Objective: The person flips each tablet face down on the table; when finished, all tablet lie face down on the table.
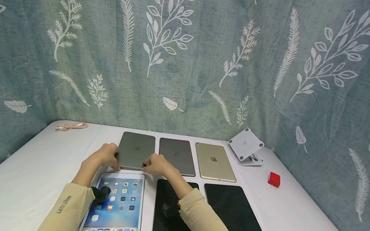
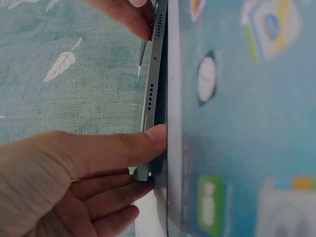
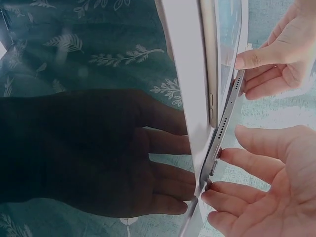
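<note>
My left hand (image 1: 108, 155) is at the lower left corner of a dark grey-green tablet (image 1: 136, 150) in the back row. In the left wrist view, its thumb and fingers pinch the corner, with the speaker-hole edge (image 2: 151, 96) facing the camera. My right hand (image 1: 157, 164) is at the lower right corner. In the right wrist view its fingertips (image 3: 210, 195) touch the tablet, while the thumb stands apart and the fingers are fairly straight. Just in front lies a white tablet (image 1: 123, 190) with its home screen lit, below the left wrist.
Right of the held tablet lie a grey tablet (image 1: 177, 158) and a gold tablet (image 1: 215, 162), backs up. Two black-screened tablets lie in front, one (image 1: 173, 227) under the right forearm, one (image 1: 233, 218) beside it. Around them are a metal stand (image 1: 246, 144), red charger (image 1: 274, 179) and coiled cable (image 1: 71, 126).
</note>
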Motion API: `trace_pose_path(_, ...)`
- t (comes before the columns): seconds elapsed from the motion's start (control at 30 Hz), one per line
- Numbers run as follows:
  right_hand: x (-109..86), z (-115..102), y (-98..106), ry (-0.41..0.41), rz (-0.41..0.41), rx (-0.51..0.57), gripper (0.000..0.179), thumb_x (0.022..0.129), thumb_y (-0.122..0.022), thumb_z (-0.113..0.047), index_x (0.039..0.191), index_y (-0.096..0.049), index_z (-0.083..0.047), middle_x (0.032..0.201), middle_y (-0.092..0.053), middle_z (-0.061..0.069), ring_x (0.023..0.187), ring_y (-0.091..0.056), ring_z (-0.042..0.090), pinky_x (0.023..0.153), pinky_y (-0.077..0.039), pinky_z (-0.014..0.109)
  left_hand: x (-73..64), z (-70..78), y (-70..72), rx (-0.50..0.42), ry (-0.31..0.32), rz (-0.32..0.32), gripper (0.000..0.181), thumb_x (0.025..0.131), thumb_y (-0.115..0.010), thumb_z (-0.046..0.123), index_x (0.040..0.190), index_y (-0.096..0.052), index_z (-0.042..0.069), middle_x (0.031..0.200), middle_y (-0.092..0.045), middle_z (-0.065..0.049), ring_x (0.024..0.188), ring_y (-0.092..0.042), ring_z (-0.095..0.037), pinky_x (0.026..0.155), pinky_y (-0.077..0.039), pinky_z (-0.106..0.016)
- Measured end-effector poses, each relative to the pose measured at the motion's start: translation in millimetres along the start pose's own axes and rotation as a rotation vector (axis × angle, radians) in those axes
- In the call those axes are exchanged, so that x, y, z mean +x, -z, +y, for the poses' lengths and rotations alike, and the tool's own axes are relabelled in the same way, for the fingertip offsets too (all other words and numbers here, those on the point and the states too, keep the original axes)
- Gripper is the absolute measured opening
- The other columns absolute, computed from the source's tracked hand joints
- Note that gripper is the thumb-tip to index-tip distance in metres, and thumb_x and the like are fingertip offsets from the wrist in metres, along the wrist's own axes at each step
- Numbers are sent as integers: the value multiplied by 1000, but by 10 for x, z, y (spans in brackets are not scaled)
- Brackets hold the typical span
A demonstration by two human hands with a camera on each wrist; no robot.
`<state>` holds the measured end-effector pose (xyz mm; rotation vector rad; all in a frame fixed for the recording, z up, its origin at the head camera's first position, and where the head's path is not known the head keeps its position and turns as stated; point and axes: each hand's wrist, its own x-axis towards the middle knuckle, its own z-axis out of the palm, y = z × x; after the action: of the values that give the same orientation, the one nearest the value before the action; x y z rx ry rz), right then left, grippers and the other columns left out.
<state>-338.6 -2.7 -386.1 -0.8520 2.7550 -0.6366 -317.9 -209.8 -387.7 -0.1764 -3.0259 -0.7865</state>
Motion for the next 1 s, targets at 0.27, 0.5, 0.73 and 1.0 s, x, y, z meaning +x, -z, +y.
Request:
trace_pose_path(0.27, 2, 4, 30, 4, -28, -54, 38, 90, -65, -21, 124, -64, -4, 127, -64, 13, 122, -57, 31, 79, -48, 29, 8, 27, -10, 37, 13, 0, 33, 66, -83, 1, 93, -67, -8, 83, -67, -16, 73, -58, -24, 68, -50, -38)
trace_pose_path(0.5, -82, -6, 85, -10, -41, 38, 54, 89, -67, -27, 135, -53, 0, 138, -55, 15, 118, -58, 30, 93, -51, 38, -84, 62, 60, 55, 0, -60, 37, 74, -81, 18, 96, -65, -8, 86, -67, -15, 76, -60, -25, 68, -50, -38)
trace_pose_path(0.73, -301, -130, 91, -86, -12, -48, 61, 85, -72, -33, 133, -55, 0, 135, -57, 16, 124, -55, 33, 97, -49, 44, -429, 75, 228, 175, -2, -118, 73, 71, -84, 30, 117, -54, -18, 116, -60, -33, 107, -58, -47, 89, -49, -53)
trace_pose_path(1.0, -543, -187, -68, -96, -17, -149, 55, 80, -75, -38, 115, -65, 4, 101, -71, 11, 89, -67, 22, 73, -55, 30, -831, 93, 173, 244, 9, -206, 69, 64, -88, 36, 107, -59, -10, 93, -64, -14, 85, -61, -25, 80, -53, -48)
